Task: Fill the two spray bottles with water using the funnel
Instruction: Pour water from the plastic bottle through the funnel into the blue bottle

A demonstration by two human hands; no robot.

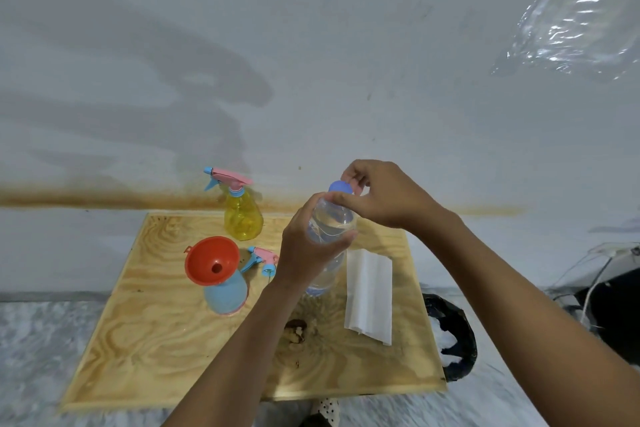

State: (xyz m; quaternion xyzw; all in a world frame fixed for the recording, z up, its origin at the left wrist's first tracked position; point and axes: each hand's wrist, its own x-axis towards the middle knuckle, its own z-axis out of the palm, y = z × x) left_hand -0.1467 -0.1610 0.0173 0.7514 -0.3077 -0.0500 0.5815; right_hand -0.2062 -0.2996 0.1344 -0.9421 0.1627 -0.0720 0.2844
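Note:
A clear water bottle (pixel 327 270) with a blue cap (pixel 340 187) stands upright over the wooden board (pixel 145 350). My left hand (pixel 304 246) is wrapped around its upper body. My right hand (pixel 381 194) pinches the cap from above. A blue spray bottle (pixel 227 295) stands at the board's middle left with a red funnel (pixel 212 260) sitting in its neck. Its pink and blue spray head (pixel 263 258) lies on the board beside it. A yellow spray bottle (pixel 242 215) with its sprayer on stands at the back edge.
A folded white paper towel (pixel 369 295) lies on the board to the right of the water bottle. A dark knot (pixel 296 331) marks the wood near the middle. A black bag (pixel 453 336) sits on the floor off the right edge. The wall rises directly behind the board.

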